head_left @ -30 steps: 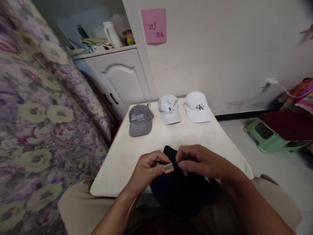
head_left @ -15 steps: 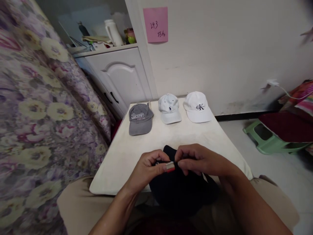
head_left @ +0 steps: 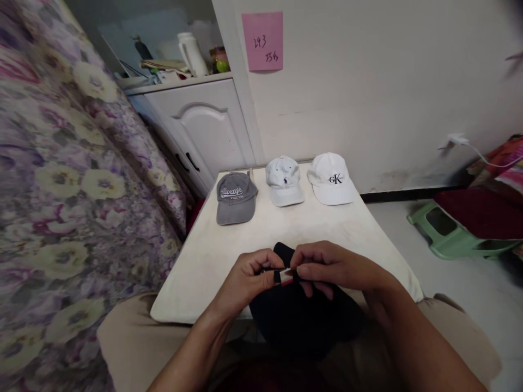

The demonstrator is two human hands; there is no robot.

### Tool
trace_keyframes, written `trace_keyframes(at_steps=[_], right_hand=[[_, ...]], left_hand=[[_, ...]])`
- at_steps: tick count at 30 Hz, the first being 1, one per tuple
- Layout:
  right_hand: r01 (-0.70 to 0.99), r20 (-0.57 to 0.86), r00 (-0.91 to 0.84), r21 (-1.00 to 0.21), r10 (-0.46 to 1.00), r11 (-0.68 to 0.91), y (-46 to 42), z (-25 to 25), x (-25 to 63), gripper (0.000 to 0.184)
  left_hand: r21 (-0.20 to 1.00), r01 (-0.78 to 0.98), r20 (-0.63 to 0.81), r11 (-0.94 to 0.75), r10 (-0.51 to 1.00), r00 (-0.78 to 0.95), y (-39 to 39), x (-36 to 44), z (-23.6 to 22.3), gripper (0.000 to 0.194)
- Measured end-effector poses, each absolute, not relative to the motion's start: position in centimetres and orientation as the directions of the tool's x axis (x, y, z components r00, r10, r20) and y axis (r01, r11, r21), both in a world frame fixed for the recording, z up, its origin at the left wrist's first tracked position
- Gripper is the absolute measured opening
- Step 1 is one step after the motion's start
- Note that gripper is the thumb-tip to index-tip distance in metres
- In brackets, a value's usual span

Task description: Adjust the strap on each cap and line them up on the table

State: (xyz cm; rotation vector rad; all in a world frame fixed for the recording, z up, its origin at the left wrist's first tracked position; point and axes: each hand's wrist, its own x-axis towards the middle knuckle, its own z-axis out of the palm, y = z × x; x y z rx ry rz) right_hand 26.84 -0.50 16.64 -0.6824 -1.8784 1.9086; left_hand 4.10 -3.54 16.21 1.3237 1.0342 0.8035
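Note:
A dark navy cap (head_left: 302,321) lies at the near edge of the small white table (head_left: 204,261), partly over my lap. My left hand (head_left: 245,283) and my right hand (head_left: 330,269) are both closed above it, fingertips meeting. Between them they pinch a small white and red tag (head_left: 285,277) at the cap's strap. Three more caps sit in a row at the table's far end: a grey one (head_left: 235,198), a pale blue one (head_left: 284,182) and a white one with a black logo (head_left: 332,178).
A flowered bedspread (head_left: 69,190) fills the left side. A white cupboard (head_left: 204,125) with clutter on top stands behind the table. A pink note (head_left: 262,41) hangs on the wall. A green stool (head_left: 445,228) and bedding are on the floor at right.
My fingers have drawn closer together over the tag, covering more of it. The view has shifted slightly; the caps have not moved.

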Motion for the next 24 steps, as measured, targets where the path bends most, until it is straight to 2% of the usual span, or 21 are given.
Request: trace_keyframes(at_steps=[4, 8, 18, 24], right_hand=[[0.064, -0.105, -0.829, -0.994, 0.549, -0.093, 0.0, 16.0, 27.1, 0.025], [0.114, -0.11, -0.791, -0.993, 0.602, -0.033, -0.1, 16.1, 26.9, 0.021], [0.134, -0.079, -0.804, -0.99, 0.589, 0.051, -0.2, 16.6, 26.8, 0.02], [0.141, -0.061, -0.802, -0.986, 0.595, 0.09, -0.2, 16.7, 26.8, 0.021]], left_hand=[[0.991, 0.073, -0.13, 0.112, 0.927, 0.351, -3.4, 3.8, 16.4, 0.028], [0.986, 0.11, -0.158, 0.126, 0.915, 0.37, -3.4, 4.1, 16.7, 0.029], [0.953, 0.23, -0.283, 0.196, 0.848, 0.448, -3.5, 4.3, 16.8, 0.029], [0.956, 0.234, -0.275, 0.176, 0.814, 0.511, -4.1, 3.2, 17.0, 0.026]])
